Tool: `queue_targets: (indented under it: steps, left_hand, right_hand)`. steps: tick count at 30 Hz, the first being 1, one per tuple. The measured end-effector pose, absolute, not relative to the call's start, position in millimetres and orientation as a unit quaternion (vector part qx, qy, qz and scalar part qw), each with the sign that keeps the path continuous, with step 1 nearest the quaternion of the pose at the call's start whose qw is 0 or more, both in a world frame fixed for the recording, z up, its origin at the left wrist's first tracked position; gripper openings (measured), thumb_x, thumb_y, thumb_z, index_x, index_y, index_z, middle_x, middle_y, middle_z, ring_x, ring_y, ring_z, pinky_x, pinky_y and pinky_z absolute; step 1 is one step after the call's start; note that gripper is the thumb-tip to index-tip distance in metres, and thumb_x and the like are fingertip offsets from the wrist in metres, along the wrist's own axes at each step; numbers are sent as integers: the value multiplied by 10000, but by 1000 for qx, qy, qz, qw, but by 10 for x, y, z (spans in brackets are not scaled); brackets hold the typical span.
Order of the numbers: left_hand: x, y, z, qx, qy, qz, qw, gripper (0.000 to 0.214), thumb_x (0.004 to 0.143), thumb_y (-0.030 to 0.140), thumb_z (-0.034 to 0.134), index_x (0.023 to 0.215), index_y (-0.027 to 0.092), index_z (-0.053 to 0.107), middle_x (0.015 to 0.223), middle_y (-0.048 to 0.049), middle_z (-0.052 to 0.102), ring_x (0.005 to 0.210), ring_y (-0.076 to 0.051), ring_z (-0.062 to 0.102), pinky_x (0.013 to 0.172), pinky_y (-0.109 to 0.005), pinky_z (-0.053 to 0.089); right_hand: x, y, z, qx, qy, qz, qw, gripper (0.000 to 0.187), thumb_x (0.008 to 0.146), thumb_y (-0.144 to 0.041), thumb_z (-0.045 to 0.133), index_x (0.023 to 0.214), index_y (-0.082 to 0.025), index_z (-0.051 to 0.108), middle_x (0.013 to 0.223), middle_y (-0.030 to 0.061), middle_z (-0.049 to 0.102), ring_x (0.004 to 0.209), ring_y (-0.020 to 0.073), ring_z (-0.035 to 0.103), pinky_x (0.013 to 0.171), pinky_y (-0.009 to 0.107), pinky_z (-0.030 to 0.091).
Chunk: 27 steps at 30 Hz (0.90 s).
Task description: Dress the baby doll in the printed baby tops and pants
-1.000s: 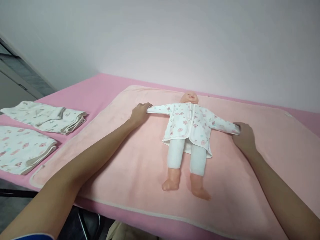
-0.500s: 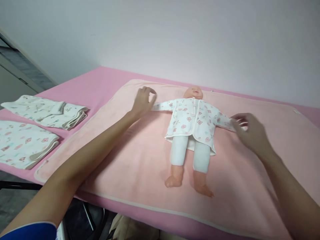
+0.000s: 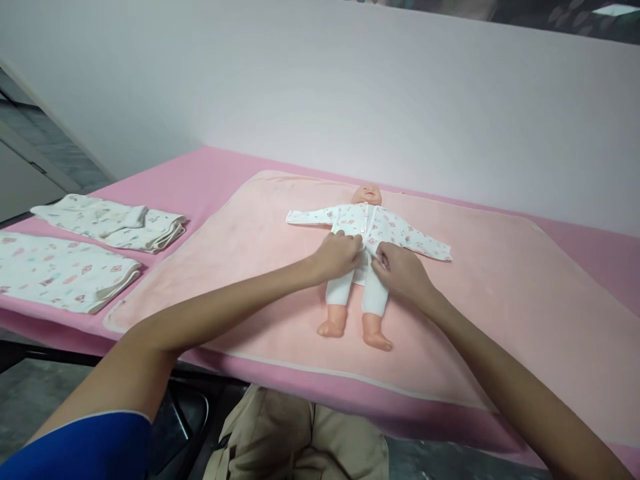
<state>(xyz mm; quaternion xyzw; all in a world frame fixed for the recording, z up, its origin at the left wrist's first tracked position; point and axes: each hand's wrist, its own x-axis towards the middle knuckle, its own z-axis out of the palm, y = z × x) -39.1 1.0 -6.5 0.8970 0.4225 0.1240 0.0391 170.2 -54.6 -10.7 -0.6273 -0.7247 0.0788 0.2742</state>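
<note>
- Left hand (image 3: 339,255): fingers closed on the lower front edge of a white, long-sleeved fabric jacket with small pink prints (image 3: 390,227).
- Right hand (image 3: 404,272): fingers pinching the jacket's opposite front edge, near the left hand.
- Bald doll with white fabric legs (image 3: 375,292): face-up inside the jacket, sleeves spread, on a peach-pink blanket (image 3: 500,287).
- Pink-covered tabletop (image 3: 205,177): under the blanket.

Soft, dim light, faint shadows on the blanket (image 3: 500,287)
</note>
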Motion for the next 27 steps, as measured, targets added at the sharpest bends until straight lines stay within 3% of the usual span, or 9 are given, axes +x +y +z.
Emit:
queue_targets:
  steps: [3,5,9,12,15,18,23,27]
  left_hand:
    - [-807,262,8,828,466,263,169,272,1122,435,437,993,229,558,889,-61,739,813,-250,695,745,-375,482]
    - [-1202,431,-21,754,519,342,211,302,1116,458,430,945,232,535,934,-60,754,872,-238,706,791,-361,505]
    - [-1903,597,-265,685,651,255,205,205,1001,411,594,902,231,591,1003,-91,779,993,-302,703,938,-438,526]
    - [-2013,544,-453,710,649,234,140,207,928,407,651,1018,221,651,1179,-165,751,1177,-391,649,1055,-555,510]
    - [-1732,437,-502,787,540,293,58,380,976,410,568,1265,176,646,1423,-216,652,1336,-406,553,1168,-597,455]
    - [-1292,289,-455,862,415,289,30,463,1027,394,525,1406,139,603,1530,-214,608,1417,-377,513,1244,-572,399]
    - [-874,-343,-223,883,401,242,34,426,1026,246,524,1422,121,619,1555,-216,619,1426,-384,536,1154,-564,448]
    - [-984,-1325,66,868,361,333,73,357,1120,390,483,1406,219,613,1507,-135,665,1366,-328,594,1116,-515,482]
  right_hand:
    - [2104,-670,-49,-674,-621,83,391,369,995,-518,472,730,-269,407,697,26,541,691,223,500,686,388,409]
    - [2494,-825,-106,-723,-551,81,409,370,995,-541,445,763,-255,482,737,23,584,710,213,514,690,365,403]
    - [3141,-1168,-414,-815,-504,102,266,318,919,-520,562,771,-241,607,786,50,687,783,254,613,730,370,418]
    - [3213,-1287,-609,-799,-530,34,282,341,877,-526,642,997,-211,691,1030,127,764,938,314,682,822,425,505]
    - [2935,-1217,-620,-724,-608,-41,324,473,921,-523,615,1225,-169,690,1288,199,736,1158,373,672,1015,531,528]
    - [2455,-1119,-469,-656,-678,-36,329,481,982,-469,577,1344,-167,669,1389,198,713,1315,393,626,1171,597,453]
    - [1538,-1616,-226,-554,-749,-13,363,334,1077,-372,562,1363,-228,657,1362,144,723,1295,341,651,1135,539,495]
    - [1013,-2527,-439,-436,-811,-20,390,278,1044,-228,639,1316,-273,675,1248,103,789,1192,302,734,1046,505,556]
